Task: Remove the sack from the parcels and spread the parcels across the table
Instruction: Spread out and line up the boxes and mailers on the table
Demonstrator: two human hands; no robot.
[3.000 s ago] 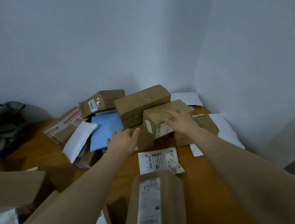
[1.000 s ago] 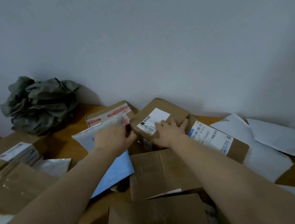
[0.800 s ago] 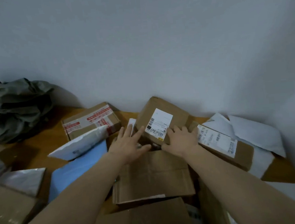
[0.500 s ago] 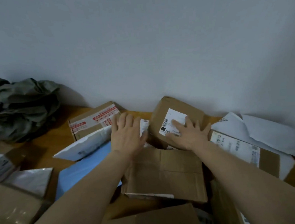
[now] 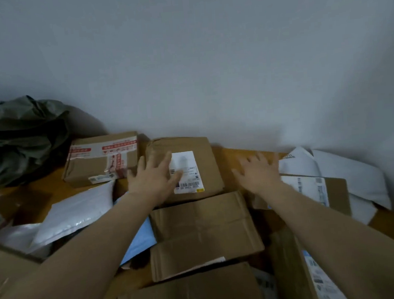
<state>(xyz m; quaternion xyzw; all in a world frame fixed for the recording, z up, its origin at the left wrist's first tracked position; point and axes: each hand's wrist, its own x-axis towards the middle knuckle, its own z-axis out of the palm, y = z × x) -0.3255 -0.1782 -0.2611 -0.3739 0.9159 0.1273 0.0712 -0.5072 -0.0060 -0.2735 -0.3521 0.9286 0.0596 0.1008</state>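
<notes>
The crumpled grey-green sack [image 5: 20, 139] lies in a heap at the far left against the wall, apart from the parcels. Brown boxes and mailers cover the wooden table [image 5: 229, 156]. My left hand [image 5: 153, 178] lies flat with spread fingers on a brown box with a white label [image 5: 196, 158] near the wall. My right hand [image 5: 258, 174] is open with fingers spread, over the bare wood to the right of that box; whether it touches the wood is unclear. A red-taped box [image 5: 102, 156] sits left of the labelled box.
A white mailer [image 5: 78, 210] and a blue mailer [image 5: 139, 241] lie at the left. Flat brown parcels [image 5: 202, 226] fill the near middle. A labelled box [image 5: 317, 191] and white mailers [image 5: 349, 175] lie at the right. The grey wall runs close behind.
The labelled box has turned flat and square against the wall. My left hand moved onto it; my right hand came off it and shifted right.
</notes>
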